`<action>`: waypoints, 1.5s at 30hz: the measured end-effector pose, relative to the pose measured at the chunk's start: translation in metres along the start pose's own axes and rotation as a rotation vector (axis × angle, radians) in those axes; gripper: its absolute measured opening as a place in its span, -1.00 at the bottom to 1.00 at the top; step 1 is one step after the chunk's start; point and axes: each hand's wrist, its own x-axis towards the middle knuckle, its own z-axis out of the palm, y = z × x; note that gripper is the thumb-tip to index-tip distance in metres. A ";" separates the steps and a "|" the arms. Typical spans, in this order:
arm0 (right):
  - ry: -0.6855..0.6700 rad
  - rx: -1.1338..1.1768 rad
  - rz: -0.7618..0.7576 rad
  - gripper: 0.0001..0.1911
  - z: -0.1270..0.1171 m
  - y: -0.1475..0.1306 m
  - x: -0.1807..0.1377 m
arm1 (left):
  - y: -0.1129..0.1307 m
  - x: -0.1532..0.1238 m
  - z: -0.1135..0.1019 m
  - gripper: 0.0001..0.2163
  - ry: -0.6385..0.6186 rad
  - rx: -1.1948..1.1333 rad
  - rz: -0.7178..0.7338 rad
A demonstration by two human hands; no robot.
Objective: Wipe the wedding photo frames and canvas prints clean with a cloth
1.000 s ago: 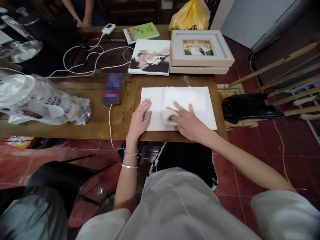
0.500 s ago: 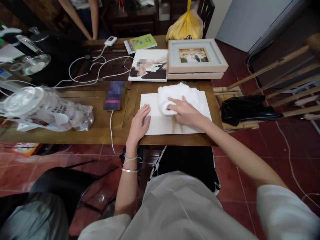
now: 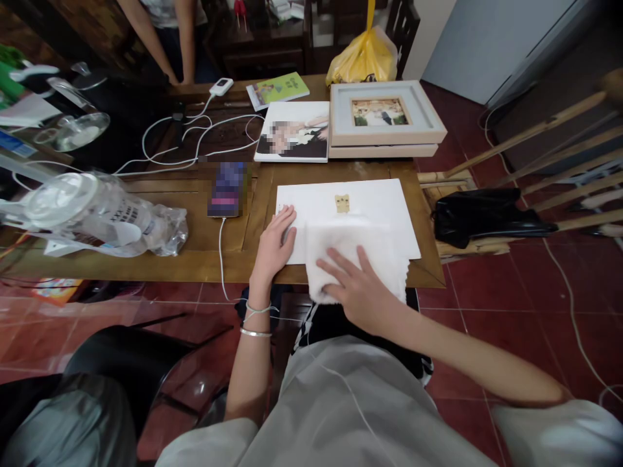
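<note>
A white board (image 3: 370, 194) lies flat near the front edge of the wooden table. On it, a small tan patch (image 3: 342, 203) shows in the upper middle. My left hand (image 3: 275, 243) rests palm down at the board's left edge, with its fingers stretched out. My right hand (image 3: 360, 288) is on a white towel (image 3: 335, 246), pressing it down with fingers spread and the thumb at its near edge. The towel covers the board's lower part and hangs over the table's front edge, hiding whatever lies beneath.
Behind the board lie a photo panel (image 3: 296, 139), stacked picture frames (image 3: 335, 139) and a green booklet (image 3: 282, 87). A phone (image 3: 226, 188) with a white cable and a plastic-wrapped jug (image 3: 97, 207) are leftward. A yellow bag (image 3: 365, 58) stands behind; another person's arms (image 3: 187, 39) show across the table.
My right hand has drawn the towel toward me, from the board's upper part to its near edge. The tan patch is uncovered; the tan legs seen below it are now covered.
</note>
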 end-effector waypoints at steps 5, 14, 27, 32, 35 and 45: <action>-0.067 0.074 -0.055 -0.49 -0.020 0.016 0.014 | -0.003 0.000 0.001 -0.64 -0.002 -0.009 0.008; -0.015 -0.017 0.177 -0.37 -0.026 0.055 0.127 | -0.002 -0.001 -0.001 -0.48 0.113 -0.347 -0.104; -0.127 0.036 -0.241 -0.53 -0.029 0.019 0.036 | 0.006 -0.003 0.000 -0.43 0.134 -0.255 -0.011; -0.103 0.027 0.068 -0.47 -0.047 0.060 0.059 | 0.000 -0.001 0.003 -0.54 -0.017 -0.066 0.003; -0.029 0.044 0.179 -0.45 -0.049 0.080 0.096 | -0.002 0.000 0.003 -0.54 -0.061 0.011 0.009; 0.057 0.226 0.081 -0.42 -0.045 0.080 0.182 | -0.001 0.001 0.002 -0.54 -0.043 0.000 -0.009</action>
